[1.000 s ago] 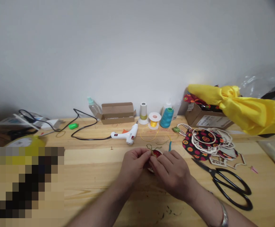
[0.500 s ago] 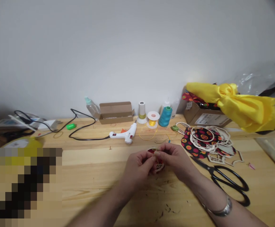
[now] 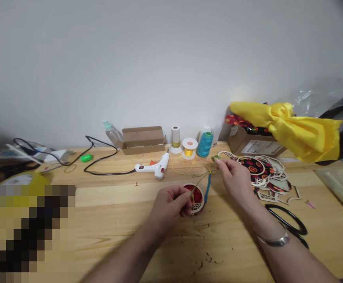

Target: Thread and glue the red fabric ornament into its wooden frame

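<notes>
My left hand [image 3: 174,202] is closed in a pinch on a thin green cord [image 3: 199,181] at the rim of a round ornament [image 3: 199,192]. This disc has dark red patterned fabric inside a pale wooden ring with lattice cut-outs. My fingers hide its left side. A blue tassel [image 3: 207,188] with a yellow loop at its top lies just right of the disc. Farther back, my right hand [image 3: 235,175] pinches a small green carved-looking piece [image 3: 215,158]; the fingertips partly cover it. Under the right forearm, black-handled scissors [image 3: 289,218] are mostly hidden.
A white glue gun [image 3: 155,167] lies at the back with its black cable. Beyond stand an open cardboard box [image 3: 143,147], a yellow cord spool [image 3: 189,145] and a blue thread cone [image 3: 205,144]. Wooden frames and fabric pieces [image 3: 266,173] pile up at the right.
My right hand has left the disc and moved back and right to the small green piece. My left hand stays at the disc. More of the disc and the blue tassel now shows.
</notes>
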Demonstrator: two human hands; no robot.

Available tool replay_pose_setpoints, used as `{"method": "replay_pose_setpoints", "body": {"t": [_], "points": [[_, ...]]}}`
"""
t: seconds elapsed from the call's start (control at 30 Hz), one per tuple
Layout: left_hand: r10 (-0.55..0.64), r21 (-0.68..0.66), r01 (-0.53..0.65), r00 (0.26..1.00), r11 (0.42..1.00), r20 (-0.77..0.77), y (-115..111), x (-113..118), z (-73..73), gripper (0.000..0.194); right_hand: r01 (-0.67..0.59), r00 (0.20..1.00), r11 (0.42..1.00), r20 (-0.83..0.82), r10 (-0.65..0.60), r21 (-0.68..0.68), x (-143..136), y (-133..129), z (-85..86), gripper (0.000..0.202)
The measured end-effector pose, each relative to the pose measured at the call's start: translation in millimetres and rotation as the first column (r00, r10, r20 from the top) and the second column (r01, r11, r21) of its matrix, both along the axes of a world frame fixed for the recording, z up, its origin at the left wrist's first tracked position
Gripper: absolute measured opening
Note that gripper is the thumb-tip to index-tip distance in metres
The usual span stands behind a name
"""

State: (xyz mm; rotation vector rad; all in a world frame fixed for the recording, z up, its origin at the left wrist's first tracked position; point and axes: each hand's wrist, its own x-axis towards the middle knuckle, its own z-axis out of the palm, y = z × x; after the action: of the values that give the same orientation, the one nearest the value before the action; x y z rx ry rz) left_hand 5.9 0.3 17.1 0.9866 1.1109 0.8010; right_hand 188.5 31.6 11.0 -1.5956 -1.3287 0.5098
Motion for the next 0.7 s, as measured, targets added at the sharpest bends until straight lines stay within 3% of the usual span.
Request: {"method": "replay_pose_setpoints", "body": {"t": [0.03, 0.1, 0.2, 0.37, 0.5, 0.7], "points": [[0.012, -0.003, -0.012, 1.0, 1.0, 0.0, 1, 0, -0.6, 0.022, 0.014, 0.995, 1.0, 0.094, -0.016, 0.016, -1, -2, 1.9, 0.035], [0.032, -0.001, -0.032, 0.999, 0.999, -0.007, 2, -1, -1.6, 0.023, -0.103, 0.99, 0.992, 0.084, 0.11, -0.076, -9, -9, 4.0, 0.04], [0.039, 0.023, -0.039, 0.999, 0.999, -0.018, 3, -2, -2.1, 0.022, -0.376, 0.921, 0.891, -0.205, 0.33, -0.255, -25, -19, 3.6, 0.044], [0.038, 0.064, -0.036, 0.999, 0.997, -0.032, 1, 0, -1.8, 0.022, -0.65, 0.68, 0.696, -0.642, 0.355, -0.304, -40, -26, 2.2, 0.038], [0.035, 0.073, -0.031, 0.998, 0.997, -0.058, -1, 3, -2.3, 0.019, -0.735, 0.543, 0.635, -0.769, 0.338, -0.24, -42, -29, 0.0, 0.029], [0.035, 0.046, -0.032, 0.998, 0.998, -0.06, 0, 3, -1.2, 0.019, -0.753, 0.515, 0.625, -0.774, 0.367, -0.205, -39, -28, -4.6, 0.02]]}}
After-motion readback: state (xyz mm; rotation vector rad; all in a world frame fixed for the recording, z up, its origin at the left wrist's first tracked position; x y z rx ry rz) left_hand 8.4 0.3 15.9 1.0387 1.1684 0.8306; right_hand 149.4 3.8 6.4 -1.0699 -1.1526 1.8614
